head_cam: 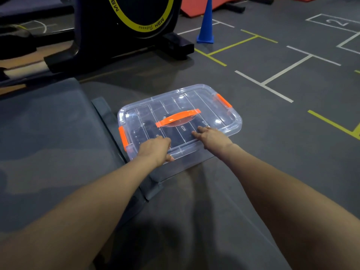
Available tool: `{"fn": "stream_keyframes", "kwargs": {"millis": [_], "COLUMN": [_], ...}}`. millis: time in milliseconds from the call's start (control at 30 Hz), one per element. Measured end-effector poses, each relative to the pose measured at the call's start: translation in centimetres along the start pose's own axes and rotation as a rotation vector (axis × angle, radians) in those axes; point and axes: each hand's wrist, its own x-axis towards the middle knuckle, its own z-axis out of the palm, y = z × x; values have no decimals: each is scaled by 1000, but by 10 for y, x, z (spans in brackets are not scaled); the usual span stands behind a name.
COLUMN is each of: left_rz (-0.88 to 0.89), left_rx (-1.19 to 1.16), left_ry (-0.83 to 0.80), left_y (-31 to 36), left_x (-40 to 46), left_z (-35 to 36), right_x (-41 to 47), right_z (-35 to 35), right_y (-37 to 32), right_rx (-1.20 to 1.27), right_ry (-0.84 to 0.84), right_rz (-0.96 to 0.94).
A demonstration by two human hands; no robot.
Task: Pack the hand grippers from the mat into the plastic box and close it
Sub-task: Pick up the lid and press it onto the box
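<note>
box: plastic box (229, 117) lidded, dark hand grippers (175, 131) probably inside
hands: left hand (154, 150) grips 6 o'clock rim; right hand (211, 136) presses flat, seating lid

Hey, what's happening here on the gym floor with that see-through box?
A person is pressing the lid onto a clear plastic box with an orange handle. The left hand grips the near edge, and the right hand rests flat on the lid. Dark items, probably the hand grippers, show inside. Whether the orange side clips are latched is unclear.
</note>
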Motion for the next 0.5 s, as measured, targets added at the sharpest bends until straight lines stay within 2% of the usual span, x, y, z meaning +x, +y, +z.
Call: {"fn": "stream_keyframes", "kwargs": {"millis": [233, 500], "left_rz": [1, -52], "left_rx": [36, -19], "left_ry": [32, -8], "left_y": [10, 13], "left_x": [9, 22], "left_z": [1, -2], "right_x": [7, 13], "right_z": [-3, -3], "right_y": [10, 16], "right_rx": [-62, -32], "right_ry": [16, 2], "right_rz": [-32, -12]}}
